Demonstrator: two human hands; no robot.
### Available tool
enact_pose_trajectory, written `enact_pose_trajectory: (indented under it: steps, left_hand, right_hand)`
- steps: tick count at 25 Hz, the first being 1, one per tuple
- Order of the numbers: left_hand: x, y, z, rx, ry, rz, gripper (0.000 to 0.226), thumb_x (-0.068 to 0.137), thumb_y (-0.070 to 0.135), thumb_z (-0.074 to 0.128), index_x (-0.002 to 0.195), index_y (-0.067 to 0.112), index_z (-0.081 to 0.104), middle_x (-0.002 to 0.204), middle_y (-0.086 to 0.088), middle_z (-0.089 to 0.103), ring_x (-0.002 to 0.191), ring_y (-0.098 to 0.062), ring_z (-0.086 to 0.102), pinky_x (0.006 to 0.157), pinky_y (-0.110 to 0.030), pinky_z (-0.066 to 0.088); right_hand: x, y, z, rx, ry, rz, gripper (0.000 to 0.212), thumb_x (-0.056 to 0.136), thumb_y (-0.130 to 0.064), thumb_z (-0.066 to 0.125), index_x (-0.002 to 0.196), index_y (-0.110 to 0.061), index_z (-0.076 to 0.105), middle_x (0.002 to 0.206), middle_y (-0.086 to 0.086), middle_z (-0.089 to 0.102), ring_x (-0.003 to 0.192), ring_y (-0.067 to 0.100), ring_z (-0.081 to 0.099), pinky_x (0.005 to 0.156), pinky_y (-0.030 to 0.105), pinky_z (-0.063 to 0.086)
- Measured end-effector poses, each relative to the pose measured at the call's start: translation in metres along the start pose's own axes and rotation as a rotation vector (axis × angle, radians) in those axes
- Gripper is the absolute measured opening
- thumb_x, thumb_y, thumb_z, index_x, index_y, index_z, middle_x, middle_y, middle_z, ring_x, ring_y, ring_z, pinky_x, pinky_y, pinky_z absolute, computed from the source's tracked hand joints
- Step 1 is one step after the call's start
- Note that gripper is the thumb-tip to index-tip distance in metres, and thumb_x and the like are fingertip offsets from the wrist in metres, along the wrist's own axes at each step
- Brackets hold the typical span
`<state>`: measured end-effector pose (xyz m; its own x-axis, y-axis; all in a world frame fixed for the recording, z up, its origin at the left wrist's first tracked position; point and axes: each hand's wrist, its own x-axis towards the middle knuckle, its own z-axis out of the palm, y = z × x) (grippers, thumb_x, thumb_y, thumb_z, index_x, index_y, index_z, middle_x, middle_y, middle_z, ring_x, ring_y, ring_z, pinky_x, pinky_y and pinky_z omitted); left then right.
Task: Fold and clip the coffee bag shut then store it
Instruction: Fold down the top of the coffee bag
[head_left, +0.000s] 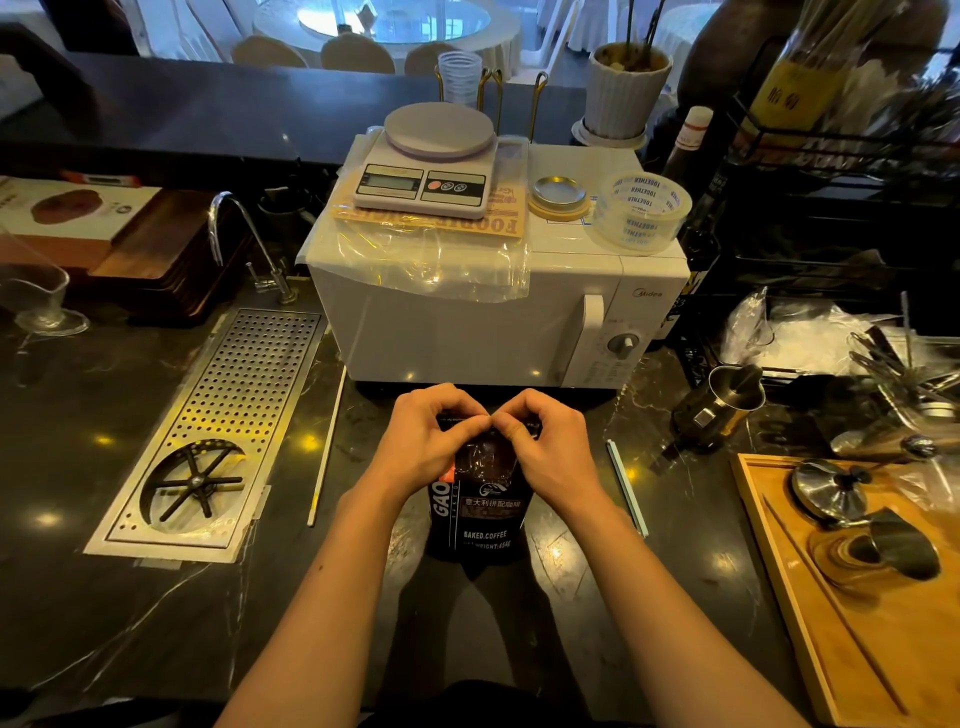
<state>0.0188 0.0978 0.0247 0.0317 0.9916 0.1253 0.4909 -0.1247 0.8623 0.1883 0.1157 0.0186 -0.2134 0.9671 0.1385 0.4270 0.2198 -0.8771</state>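
Coffee bag (480, 512) is standing upright on the dark counter (78, 597), long axis vertical, at 6 o'clock from the microwave (467, 322). Left hand (431, 441) and right hand (548, 447) are both pinching its top edge, fingers curled, thumbs meeting.

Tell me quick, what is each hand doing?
Left hand: closed, pinching the coffee bag top.
Right hand: closed, pinching the bag top too.
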Motion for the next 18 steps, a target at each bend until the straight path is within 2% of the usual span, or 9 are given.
enact_pose_trajectory:
  steps: [3, 7, 13, 18]
  left_hand:
    - [-0.0027, -0.0020, -0.0010, 0.019, 0.011, 0.024, 0.004, 0.082, 0.018, 0.075, 0.085, 0.017, 0.076, 0.080, 0.006, 0.071, 0.082, -0.006, 0.066, 0.076, -0.022, 0.053]
    - [-0.0052, -0.0041, -0.0018, -0.009, 0.035, -0.006, 0.006, 0.079, 0.022, 0.078, 0.084, 0.022, 0.076, 0.080, 0.009, 0.072, 0.080, -0.004, 0.068, 0.074, -0.016, 0.053]
    - [-0.0045, -0.0041, -0.0046, -0.054, -0.002, -0.014, 0.004, 0.083, 0.017, 0.074, 0.087, 0.017, 0.076, 0.082, 0.006, 0.073, 0.082, -0.005, 0.069, 0.077, -0.022, 0.055]
    - [-0.0037, -0.0070, -0.0078, -0.013, -0.034, -0.030, 0.010, 0.088, 0.017, 0.069, 0.095, 0.014, 0.075, 0.088, 0.008, 0.073, 0.088, -0.003, 0.068, 0.080, -0.018, 0.052]
  right_hand:
    - [-0.0024, 0.0000, 0.0060, 0.017, 0.036, 0.003, 0.012, 0.088, -0.013, 0.066, 0.077, -0.018, 0.066, 0.074, -0.004, 0.065, 0.073, 0.004, 0.060, 0.067, 0.010, 0.043]
    - [-0.0035, 0.0008, 0.0062, 0.058, 0.031, 0.042, 0.011, 0.088, -0.014, 0.067, 0.078, -0.018, 0.066, 0.075, -0.006, 0.065, 0.075, 0.006, 0.061, 0.070, 0.017, 0.045]
    - [-0.0019, 0.0000, 0.0017, 0.054, 0.040, 0.050, 0.007, 0.083, -0.019, 0.074, 0.077, -0.020, 0.070, 0.074, -0.008, 0.067, 0.074, 0.006, 0.064, 0.071, 0.023, 0.051]
    - [-0.0017, -0.0053, -0.0012, -0.008, 0.088, 0.086, 0.014, 0.078, -0.026, 0.080, 0.072, -0.022, 0.068, 0.066, -0.013, 0.063, 0.066, 0.000, 0.059, 0.064, 0.015, 0.043]
